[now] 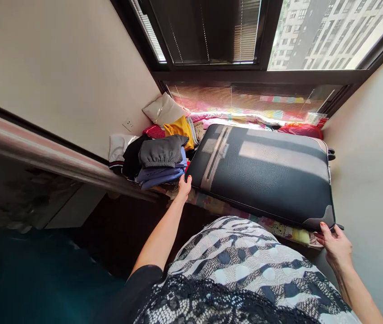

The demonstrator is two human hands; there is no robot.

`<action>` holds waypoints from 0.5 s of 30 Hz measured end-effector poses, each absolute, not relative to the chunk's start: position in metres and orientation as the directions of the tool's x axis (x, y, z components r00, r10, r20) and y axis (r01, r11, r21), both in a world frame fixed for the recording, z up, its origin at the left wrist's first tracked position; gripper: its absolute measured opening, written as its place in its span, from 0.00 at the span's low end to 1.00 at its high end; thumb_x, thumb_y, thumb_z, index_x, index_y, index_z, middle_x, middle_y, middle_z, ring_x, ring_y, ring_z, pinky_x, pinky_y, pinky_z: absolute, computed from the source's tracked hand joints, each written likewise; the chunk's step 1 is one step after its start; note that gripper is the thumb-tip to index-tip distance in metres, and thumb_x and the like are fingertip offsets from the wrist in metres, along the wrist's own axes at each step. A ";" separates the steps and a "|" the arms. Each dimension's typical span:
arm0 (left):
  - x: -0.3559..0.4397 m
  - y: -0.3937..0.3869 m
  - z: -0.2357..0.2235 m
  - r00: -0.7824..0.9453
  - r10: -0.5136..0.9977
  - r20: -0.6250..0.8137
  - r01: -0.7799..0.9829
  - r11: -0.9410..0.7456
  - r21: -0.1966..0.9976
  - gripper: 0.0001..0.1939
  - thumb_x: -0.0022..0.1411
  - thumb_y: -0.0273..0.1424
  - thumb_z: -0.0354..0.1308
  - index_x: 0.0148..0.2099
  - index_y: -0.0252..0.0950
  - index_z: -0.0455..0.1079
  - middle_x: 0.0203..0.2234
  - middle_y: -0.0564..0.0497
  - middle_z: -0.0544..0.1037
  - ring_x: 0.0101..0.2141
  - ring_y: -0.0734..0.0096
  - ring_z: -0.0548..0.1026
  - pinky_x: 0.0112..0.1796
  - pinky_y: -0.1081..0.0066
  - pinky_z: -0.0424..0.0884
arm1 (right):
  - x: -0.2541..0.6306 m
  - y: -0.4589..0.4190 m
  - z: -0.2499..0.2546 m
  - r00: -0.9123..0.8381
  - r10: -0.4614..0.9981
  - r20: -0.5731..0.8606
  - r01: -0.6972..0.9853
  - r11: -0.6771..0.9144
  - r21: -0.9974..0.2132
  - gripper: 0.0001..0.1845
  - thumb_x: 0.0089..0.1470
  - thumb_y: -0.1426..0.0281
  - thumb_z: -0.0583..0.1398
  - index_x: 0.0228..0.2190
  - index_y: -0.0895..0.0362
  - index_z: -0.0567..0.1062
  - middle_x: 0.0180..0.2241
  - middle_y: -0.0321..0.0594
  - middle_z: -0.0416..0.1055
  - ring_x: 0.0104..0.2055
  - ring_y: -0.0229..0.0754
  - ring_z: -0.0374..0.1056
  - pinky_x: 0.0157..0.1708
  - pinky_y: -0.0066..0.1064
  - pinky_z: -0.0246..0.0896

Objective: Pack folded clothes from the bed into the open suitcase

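A large black suitcase (269,175) with grey trim lies flat on the window seat, its zipped front pocket facing up and its wheels toward the right wall. My left hand (184,186) grips its near left corner, the thumb on top and the other fingers out of sight beneath. At the near right corner, by a wheel, my right hand (335,243) holds the edge in the same way. Folded clothes (162,153), dark grey trousers uppermost, are stacked just left of the suitcase, close to my left hand.
A cream cushion (163,109) and a yellow garment (180,129) lie behind the stack. The window (212,74) with blinds rises at the back. A red bag (301,130) sits behind the suitcase. A patterned cloth (212,203) covers the seat. Walls close in both sides.
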State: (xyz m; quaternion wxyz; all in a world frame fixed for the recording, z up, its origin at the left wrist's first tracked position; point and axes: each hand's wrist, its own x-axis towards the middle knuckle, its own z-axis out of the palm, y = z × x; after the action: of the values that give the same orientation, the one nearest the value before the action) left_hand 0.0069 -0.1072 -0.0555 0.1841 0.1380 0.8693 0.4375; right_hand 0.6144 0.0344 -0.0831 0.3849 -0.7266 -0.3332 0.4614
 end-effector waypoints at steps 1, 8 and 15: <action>0.009 -0.109 -0.055 -0.897 0.401 -0.187 0.093 0.584 0.807 0.21 0.72 0.29 0.61 0.65 0.33 0.75 0.62 0.35 0.80 0.65 0.49 0.76 0.67 0.55 0.68 | 0.615 0.037 -0.083 0.362 0.833 -0.419 0.111 -0.485 -0.868 0.57 0.30 0.49 0.77 0.62 0.57 0.74 0.43 0.49 0.80 0.24 0.44 0.76 0.19 0.30 0.75; 0.021 -0.110 -0.048 -0.921 0.352 -0.168 0.053 0.539 0.841 0.17 0.67 0.27 0.66 0.57 0.35 0.75 0.56 0.38 0.80 0.60 0.53 0.78 0.64 0.57 0.72 | 0.607 0.043 -0.047 0.356 0.774 -0.524 -0.146 -0.508 -0.849 0.42 0.25 0.66 0.76 0.47 0.50 0.73 0.30 0.33 0.75 0.20 0.37 0.71 0.16 0.23 0.69; 0.029 -0.089 -0.018 -0.852 0.234 -0.469 -0.406 0.273 0.872 0.16 0.70 0.29 0.68 0.55 0.38 0.68 0.40 0.50 0.81 0.32 0.74 0.79 0.40 0.70 0.79 | 0.600 0.055 -0.016 0.362 0.703 -0.613 -0.308 -0.531 -0.790 0.19 0.38 0.72 0.70 0.36 0.50 0.75 0.34 0.35 0.75 0.27 0.39 0.76 0.26 0.29 0.79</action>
State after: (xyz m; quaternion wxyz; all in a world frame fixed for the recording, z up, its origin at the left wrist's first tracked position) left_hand 0.0289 -0.0887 -0.0185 0.2662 -0.0572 0.7520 0.6003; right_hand 0.5997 0.0548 -0.0156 0.4625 -0.6834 -0.1444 0.5461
